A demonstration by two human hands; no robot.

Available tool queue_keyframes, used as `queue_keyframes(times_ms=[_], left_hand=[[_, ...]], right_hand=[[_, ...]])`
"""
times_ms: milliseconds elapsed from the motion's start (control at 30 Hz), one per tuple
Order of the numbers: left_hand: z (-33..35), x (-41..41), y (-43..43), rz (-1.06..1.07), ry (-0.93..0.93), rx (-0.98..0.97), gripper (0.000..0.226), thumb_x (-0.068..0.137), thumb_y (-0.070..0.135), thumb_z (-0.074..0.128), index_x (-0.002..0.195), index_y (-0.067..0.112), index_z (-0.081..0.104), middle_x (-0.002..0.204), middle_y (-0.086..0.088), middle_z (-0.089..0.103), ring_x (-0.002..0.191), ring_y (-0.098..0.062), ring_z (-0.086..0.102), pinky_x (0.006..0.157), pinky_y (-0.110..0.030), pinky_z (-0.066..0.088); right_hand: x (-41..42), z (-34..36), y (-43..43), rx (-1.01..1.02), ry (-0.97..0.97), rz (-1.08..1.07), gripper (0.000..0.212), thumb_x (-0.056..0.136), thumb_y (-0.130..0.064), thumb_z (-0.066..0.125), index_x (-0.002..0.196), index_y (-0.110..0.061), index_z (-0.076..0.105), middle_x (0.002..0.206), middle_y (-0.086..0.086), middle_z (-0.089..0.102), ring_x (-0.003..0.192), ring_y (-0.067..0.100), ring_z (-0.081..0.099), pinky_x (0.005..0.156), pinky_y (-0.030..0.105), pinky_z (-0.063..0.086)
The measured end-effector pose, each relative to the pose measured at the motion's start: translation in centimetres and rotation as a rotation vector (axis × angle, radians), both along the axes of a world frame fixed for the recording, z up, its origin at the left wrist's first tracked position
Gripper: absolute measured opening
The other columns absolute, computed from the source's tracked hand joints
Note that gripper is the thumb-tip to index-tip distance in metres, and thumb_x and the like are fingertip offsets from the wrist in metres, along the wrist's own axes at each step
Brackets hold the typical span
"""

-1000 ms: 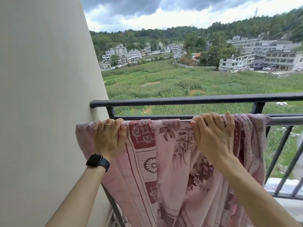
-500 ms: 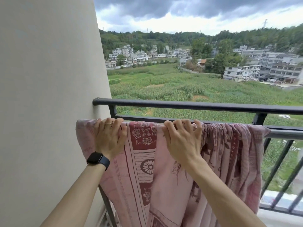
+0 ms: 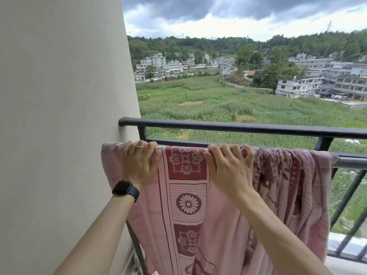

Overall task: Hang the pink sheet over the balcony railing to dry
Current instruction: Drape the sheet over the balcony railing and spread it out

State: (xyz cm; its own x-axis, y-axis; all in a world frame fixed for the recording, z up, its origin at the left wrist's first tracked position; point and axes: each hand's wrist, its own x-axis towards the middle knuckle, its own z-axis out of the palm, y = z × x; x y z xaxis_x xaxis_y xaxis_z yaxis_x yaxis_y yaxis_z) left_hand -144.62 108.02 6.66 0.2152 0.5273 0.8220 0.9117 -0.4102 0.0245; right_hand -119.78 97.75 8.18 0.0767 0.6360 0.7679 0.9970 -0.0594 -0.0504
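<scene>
The hanging looks mostly done. The pink sheet (image 3: pixel 188 195) is already draped over the lower rail (image 3: pixel 353 162) of the balcony railing (image 3: pixel 238 128), and its near half falls inside the balcony and out of view at the bottom. How far the other half hangs down the outer side cannot be seen. It covers the rail from the end at the wall (image 3: pixel 59 116) to partway towards the right edge of the view, where bare rail shows. What seems left is spreading. Between the hands the cloth lies flat enough to show its patterned border, but to the right of the right hand (image 3: pixel 228 167) it is gathered in tight pleats, so that part would dry slowly unless it is pulled out along the bare rail. The left hand (image 3: pixel 139 163) sits at the wall end of the rail with its fingers curled over the fold of the sheet, gripping it against the rail. The right hand sits near the middle of the draped stretch and grips the fold the same way. By count there are 1 sheet, 2 hands on it, 2 horizontal rails (the upper bare, the lower carrying the cloth), 2 short posts joining them, 1 dark wristwatch (image 3: pixel 125 188) on the left wrist and 1 ring (image 3: pixel 139 147) on a left finger.
</scene>
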Motion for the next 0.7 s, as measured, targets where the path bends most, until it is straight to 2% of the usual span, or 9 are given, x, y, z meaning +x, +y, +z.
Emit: queue_keyframes(times_ms=[100, 167, 233, 333, 433, 533, 600, 700], left_hand=[[-0.1, 0.2, 0.0, -0.014, 0.02, 0.01, 0.034, 0.102, 0.044, 0.027, 0.103, 0.022, 0.054, 0.094, 0.001, 0.053, 0.091, -0.021, 0.042, 0.096, -0.046, 0.032], [0.2, 0.1, 0.1, -0.015, 0.034, -0.016, 0.036, 0.102, 0.043, 0.026, 0.103, 0.022, 0.055, 0.094, 0.0, 0.055, 0.09, -0.023, 0.044, 0.094, -0.046, 0.034], [0.3, -0.2, -0.1, -0.007, 0.042, -0.038, 0.038, 0.102, 0.042, 0.025, 0.104, 0.021, 0.057, 0.095, -0.001, 0.057, 0.092, -0.025, 0.047, 0.095, -0.047, 0.035], [0.7, -0.6, -0.6, -0.014, 0.009, -0.041, 0.04, 0.102, 0.039, 0.025, 0.104, 0.02, 0.06, 0.097, -0.001, 0.061, 0.095, -0.026, 0.051, 0.103, -0.049, 0.033], [1.5, 0.5, -2.1, 0.0, -0.071, -0.052, 0.037, 0.099, 0.033, 0.029, 0.103, 0.019, 0.064, 0.102, -0.001, 0.067, 0.099, -0.026, 0.057, 0.106, -0.053, 0.031], [2.6, 4.8, -4.1, -0.092, -0.12, -0.016, 0.036, 0.097, 0.034, 0.036, 0.116, 0.022, 0.063, 0.116, 0.002, 0.068, 0.112, -0.021, 0.058, 0.114, -0.053, 0.023], [2.8, 9.2, -5.5, -0.216, -0.059, -0.037, 0.039, 0.099, 0.041, 0.035, 0.122, 0.023, 0.061, 0.118, 0.003, 0.067, 0.116, -0.018, 0.058, 0.117, -0.051, 0.021], [2.0, 12.8, -6.3, -0.239, 0.067, -0.07, 0.042, 0.102, 0.047, 0.032, 0.117, 0.023, 0.063, 0.104, 0.002, 0.069, 0.101, -0.022, 0.062, 0.107, -0.045, 0.033]], right_hand=[[4.4, -0.8, -1.0, 0.096, -0.043, -0.057, 0.04, 0.106, -0.052, 0.03, 0.101, -0.029, 0.063, 0.089, -0.009, 0.061, 0.095, 0.023, 0.058, 0.104, 0.045, 0.023], [6.1, -0.8, -1.4, 0.109, -0.048, -0.087, 0.04, 0.107, -0.048, 0.032, 0.097, -0.026, 0.064, 0.088, -0.007, 0.063, 0.096, 0.024, 0.058, 0.108, 0.045, 0.023], [6.5, -0.7, -2.0, 0.131, -0.025, -0.143, 0.034, 0.106, -0.045, 0.037, 0.097, -0.027, 0.065, 0.097, -0.006, 0.064, 0.106, 0.024, 0.056, 0.113, 0.049, 0.018], [7.2, -1.1, -3.1, 0.133, 0.027, -0.188, 0.027, 0.104, -0.044, 0.039, 0.105, -0.035, 0.064, 0.123, -0.001, 0.059, 0.127, 0.028, 0.047, 0.111, 0.057, 0.013], [7.3, -1.0, -3.8, 0.095, 0.063, -0.167, 0.034, 0.104, -0.04, 0.035, 0.114, -0.03, 0.066, 0.13, 0.003, 0.056, 0.132, 0.028, 0.043, 0.112, 0.058, 0.014], [5.0, 0.1, -3.1, 0.087, 0.11, -0.12, 0.047, 0.103, -0.042, 0.025, 0.119, -0.02, 0.064, 0.135, 0.002, 0.057, 0.138, 0.023, 0.042, 0.117, 0.058, 0.005], [3.0, 0.6, -2.2, 0.059, 0.067, -0.082, 0.045, 0.103, -0.044, 0.028, 0.117, -0.024, 0.065, 0.129, -0.005, 0.063, 0.134, 0.019, 0.047, 0.118, 0.057, 0.004], [2.8, 0.2, -1.8, 0.028, -0.018, -0.061, 0.039, 0.105, -0.045, 0.03, 0.1, -0.029, 0.066, 0.103, -0.012, 0.07, 0.117, 0.018, 0.057, 0.117, 0.056, 0.009]])
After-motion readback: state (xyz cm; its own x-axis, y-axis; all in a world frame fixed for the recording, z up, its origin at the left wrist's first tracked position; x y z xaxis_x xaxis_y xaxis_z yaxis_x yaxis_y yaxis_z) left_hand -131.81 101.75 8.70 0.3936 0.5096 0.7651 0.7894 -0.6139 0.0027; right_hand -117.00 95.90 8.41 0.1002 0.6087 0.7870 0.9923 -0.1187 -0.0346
